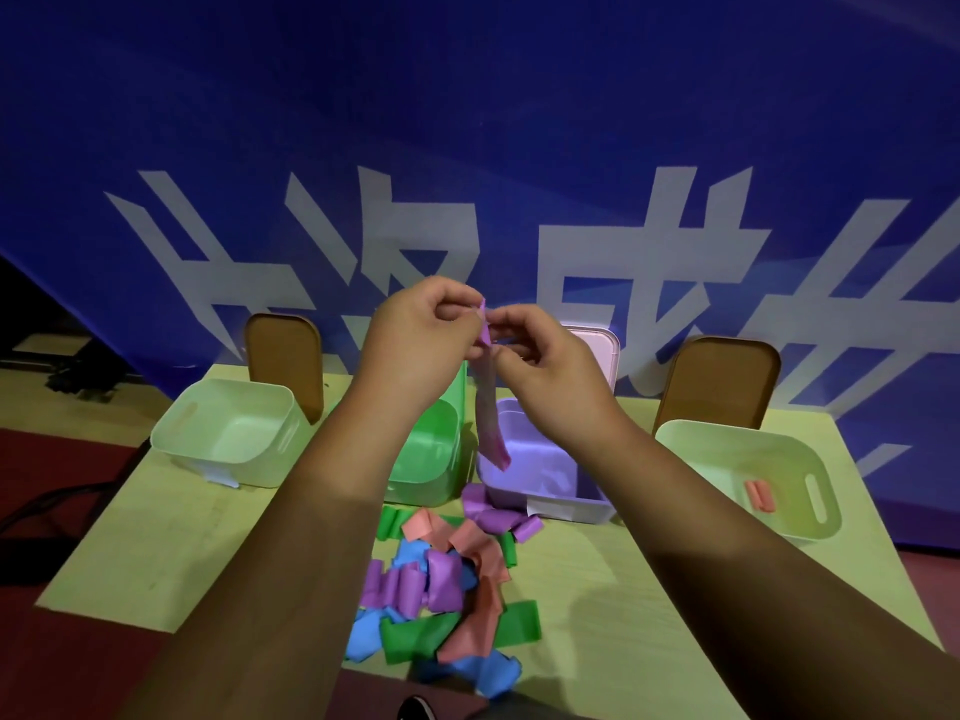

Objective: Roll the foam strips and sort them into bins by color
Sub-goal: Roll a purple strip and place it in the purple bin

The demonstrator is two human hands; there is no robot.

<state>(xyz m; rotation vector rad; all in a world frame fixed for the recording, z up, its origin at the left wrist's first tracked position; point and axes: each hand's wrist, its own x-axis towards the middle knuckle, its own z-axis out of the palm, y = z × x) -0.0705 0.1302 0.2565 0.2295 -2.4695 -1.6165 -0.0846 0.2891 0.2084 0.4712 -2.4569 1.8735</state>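
Both hands are raised above the table (597, 605). The left hand (415, 335) and right hand (540, 356) pinch the top end of a purple foam strip (491, 407), which hangs down between them over the purple bin (545, 506). Below the hands lies a pile of mixed foam strips (447, 584). Right of the hands, a pale green bin (748, 439) holds a rolled salmon strip (759, 495).

Raised together, left hand (415, 330) and right hand (540, 356) pinch purple strip (488, 413).
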